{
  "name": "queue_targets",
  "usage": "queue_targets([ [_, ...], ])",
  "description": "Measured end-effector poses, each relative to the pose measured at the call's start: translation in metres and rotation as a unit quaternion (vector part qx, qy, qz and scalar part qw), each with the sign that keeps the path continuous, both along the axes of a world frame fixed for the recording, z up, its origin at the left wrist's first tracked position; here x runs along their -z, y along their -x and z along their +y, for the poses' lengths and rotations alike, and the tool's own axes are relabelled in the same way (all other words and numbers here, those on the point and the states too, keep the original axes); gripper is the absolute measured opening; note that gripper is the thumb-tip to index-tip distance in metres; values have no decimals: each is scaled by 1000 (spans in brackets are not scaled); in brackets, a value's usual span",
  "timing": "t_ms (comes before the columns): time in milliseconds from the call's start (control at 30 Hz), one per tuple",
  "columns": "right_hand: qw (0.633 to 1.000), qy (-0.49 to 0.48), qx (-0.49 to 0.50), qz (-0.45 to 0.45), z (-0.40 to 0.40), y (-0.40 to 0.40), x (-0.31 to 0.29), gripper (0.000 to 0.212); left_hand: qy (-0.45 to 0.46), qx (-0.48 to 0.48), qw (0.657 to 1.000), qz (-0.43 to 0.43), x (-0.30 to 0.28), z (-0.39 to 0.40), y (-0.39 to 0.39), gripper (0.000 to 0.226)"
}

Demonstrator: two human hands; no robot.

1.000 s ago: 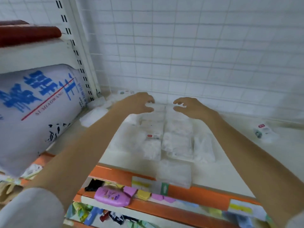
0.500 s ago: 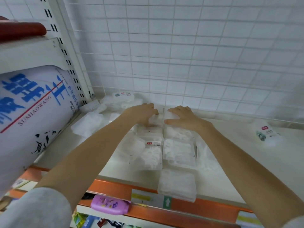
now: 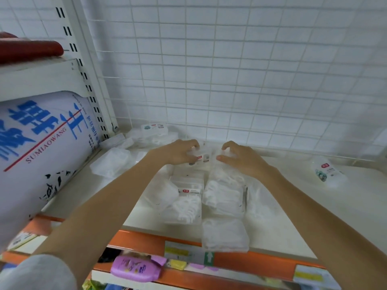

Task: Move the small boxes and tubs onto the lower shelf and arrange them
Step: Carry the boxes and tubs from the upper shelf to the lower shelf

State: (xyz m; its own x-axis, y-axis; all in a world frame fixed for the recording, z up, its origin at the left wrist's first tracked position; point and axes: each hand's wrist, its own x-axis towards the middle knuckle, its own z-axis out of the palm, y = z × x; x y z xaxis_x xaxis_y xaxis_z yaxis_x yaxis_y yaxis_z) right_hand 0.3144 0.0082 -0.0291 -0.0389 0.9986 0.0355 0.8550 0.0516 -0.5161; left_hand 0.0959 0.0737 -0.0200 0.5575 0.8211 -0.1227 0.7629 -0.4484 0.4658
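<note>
Clear tubs point(image 3: 224, 193) flat on shelf point(image 3: 293, 231)

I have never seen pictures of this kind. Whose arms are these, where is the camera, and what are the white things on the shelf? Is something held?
There is no machine here. A person wears a camera on the head, so you look down along their own two arms. The left hand curls round a small clear box with a red label. The right hand is arched over the next box; its grip cannot be judged. Both boxes belong to rows of similar clear boxes on a white shelf with an orange front edge. A small packet lies apart at the right. A big sack with blue print fills the left.
</note>
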Motion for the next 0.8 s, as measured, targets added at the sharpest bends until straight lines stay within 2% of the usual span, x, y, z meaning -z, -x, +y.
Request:
queue_targets([
  [33, 999, -1, 14, 49, -2, -3, -3, 41, 9, -1, 1000, -30, -2, 0, 1, 38],
  [100, 989, -2, 48, 136, -6, -7, -11, 46, 46, -5, 994, -104, -7, -1, 2, 35],
  [167, 981, -4, 85, 176, -9, -8, -22, 53, 88, -15, 982, -165, -13, -2, 4, 29],
  [333, 956, -24, 148, 253, -16, -8, -40, 46, 169, -37, 950, -260, -30, -11, -2, 25],
  [400, 944, 21, 176, 277, -19, -9, -42, 47, 191, -30, 948, -254, -32, -18, -6, 25],
  [467, 933, 72, 179, 302, -22, -12, -41, 50, 193, 3, 956, -222, -29, -22, -7, 33],
  [533, 928, 102, 160, 322, -25, -18, -38, 50, 185, 26, 965, -184, -25, -26, -8, 46],
  [633, 928, 129, 101, 335, -31, -29, -35, 36, 167, 22, 977, -129, -19, -32, -9, 62],
  [700, 926, 117, 78, 349, -34, -35, -36, 34, 115, 21, 989, -88, -14, -34, -8, 71],
  [800, 945, 77, 63, 312, -40, -38, -42, 36, 22, 20, 997, -67, -12, -34, -3, 74],
])
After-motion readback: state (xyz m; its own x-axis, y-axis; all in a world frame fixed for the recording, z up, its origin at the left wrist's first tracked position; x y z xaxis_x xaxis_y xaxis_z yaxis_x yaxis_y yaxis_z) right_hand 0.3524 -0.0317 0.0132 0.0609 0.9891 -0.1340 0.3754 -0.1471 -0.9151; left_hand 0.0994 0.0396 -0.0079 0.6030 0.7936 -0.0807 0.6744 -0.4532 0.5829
